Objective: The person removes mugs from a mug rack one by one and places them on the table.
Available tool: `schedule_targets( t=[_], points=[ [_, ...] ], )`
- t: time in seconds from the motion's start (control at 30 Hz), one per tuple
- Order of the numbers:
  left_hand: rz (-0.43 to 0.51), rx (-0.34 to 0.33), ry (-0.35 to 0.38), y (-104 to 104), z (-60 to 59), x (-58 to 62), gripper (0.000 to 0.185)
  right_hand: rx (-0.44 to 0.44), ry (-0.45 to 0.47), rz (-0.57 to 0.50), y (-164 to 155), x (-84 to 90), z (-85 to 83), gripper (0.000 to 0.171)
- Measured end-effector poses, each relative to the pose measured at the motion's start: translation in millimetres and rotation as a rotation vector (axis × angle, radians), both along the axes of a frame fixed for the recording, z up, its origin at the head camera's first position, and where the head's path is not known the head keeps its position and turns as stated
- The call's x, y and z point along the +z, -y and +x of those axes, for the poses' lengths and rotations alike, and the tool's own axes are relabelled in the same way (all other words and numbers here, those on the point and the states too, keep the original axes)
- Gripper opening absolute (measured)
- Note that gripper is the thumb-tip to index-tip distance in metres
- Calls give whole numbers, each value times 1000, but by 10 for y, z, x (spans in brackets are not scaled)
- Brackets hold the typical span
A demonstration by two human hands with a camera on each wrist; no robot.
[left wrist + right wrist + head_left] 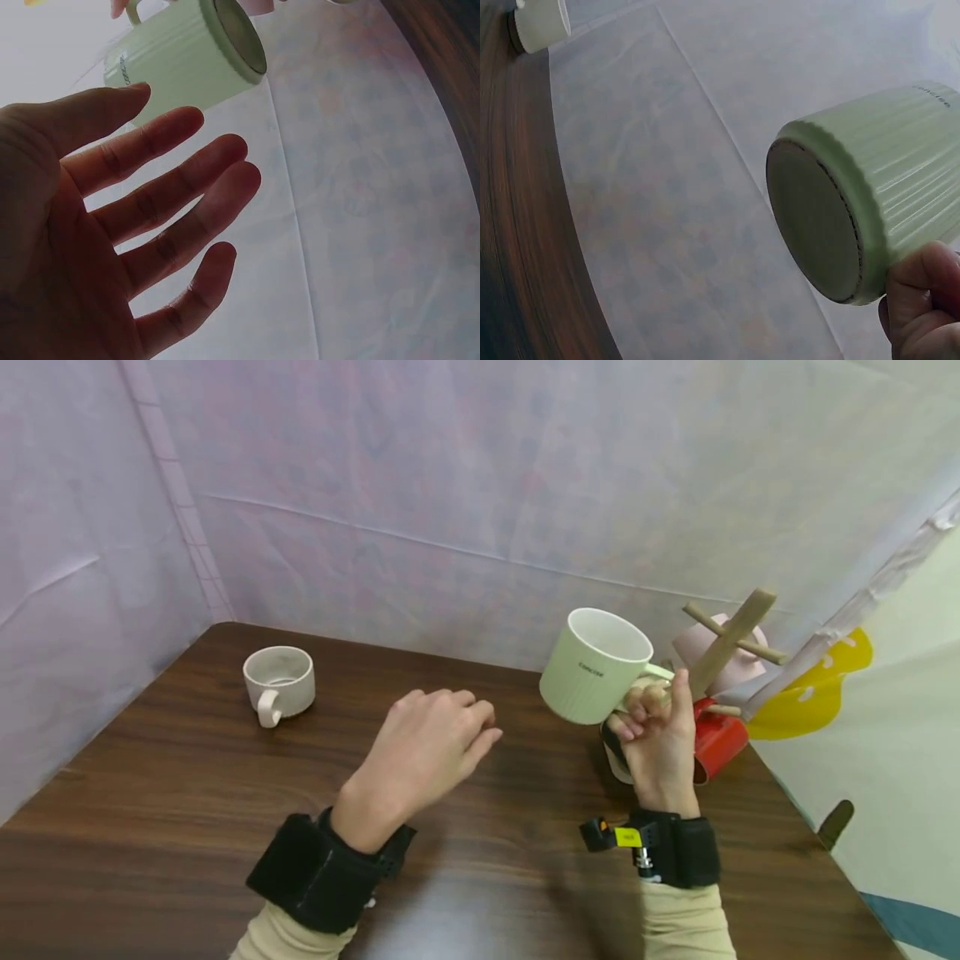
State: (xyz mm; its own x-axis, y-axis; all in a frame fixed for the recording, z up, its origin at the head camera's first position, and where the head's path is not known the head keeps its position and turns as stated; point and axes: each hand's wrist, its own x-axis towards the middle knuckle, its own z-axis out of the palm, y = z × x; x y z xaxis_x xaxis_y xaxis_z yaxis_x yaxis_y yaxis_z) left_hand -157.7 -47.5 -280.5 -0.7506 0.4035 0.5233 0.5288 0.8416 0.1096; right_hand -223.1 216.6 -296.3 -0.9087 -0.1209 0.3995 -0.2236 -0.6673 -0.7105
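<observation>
A light green ribbed mug [581,681] with small dark lettering is raised above the table, tilted slightly. My right hand [660,735] grips it by the handle, fingers curled round. In the right wrist view the mug's underside [814,221] faces the camera. My left hand [427,743] hovers over the middle of the table, apart from the mug. Its fingers [187,180] are spread and loosely bent in the left wrist view, with nothing between them. Farther left stands a white mug [288,681], upright, its handle toward me.
Behind my right hand stands a wooden mug rack [727,643]. A pink mug [731,672] and a red mug [720,743] hang on it. A yellow shape [802,702] shows at the right beyond the table. Pale cloth [420,527] walls the back of the brown table [187,802].
</observation>
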Motion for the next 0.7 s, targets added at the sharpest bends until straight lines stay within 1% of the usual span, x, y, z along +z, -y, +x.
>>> schedule_targets(
  t=[0.1,0.23,0.37,0.47,0.6,0.67,0.7],
  points=[
    [15,33,-4,19,-2,0,15,-22,-1,39,27,-3,8,53],
    [70,57,-17,41,-12,-4,18,-76,12,97,62,-5,20,51],
    [140,84,-25,72,-24,-4,17,-92,44,123,100,2,23,50],
    [191,117,-17,108,-31,5,17,-77,65,111,127,5,21,49],
    [260,148,28,174,-42,26,18,-65,85,85,152,-3,27,49],
    [297,152,78,215,-58,34,20,-65,97,82,161,-7,35,48],
    [320,151,117,239,-71,38,21,-66,102,87,164,-9,38,48]
  ],
)
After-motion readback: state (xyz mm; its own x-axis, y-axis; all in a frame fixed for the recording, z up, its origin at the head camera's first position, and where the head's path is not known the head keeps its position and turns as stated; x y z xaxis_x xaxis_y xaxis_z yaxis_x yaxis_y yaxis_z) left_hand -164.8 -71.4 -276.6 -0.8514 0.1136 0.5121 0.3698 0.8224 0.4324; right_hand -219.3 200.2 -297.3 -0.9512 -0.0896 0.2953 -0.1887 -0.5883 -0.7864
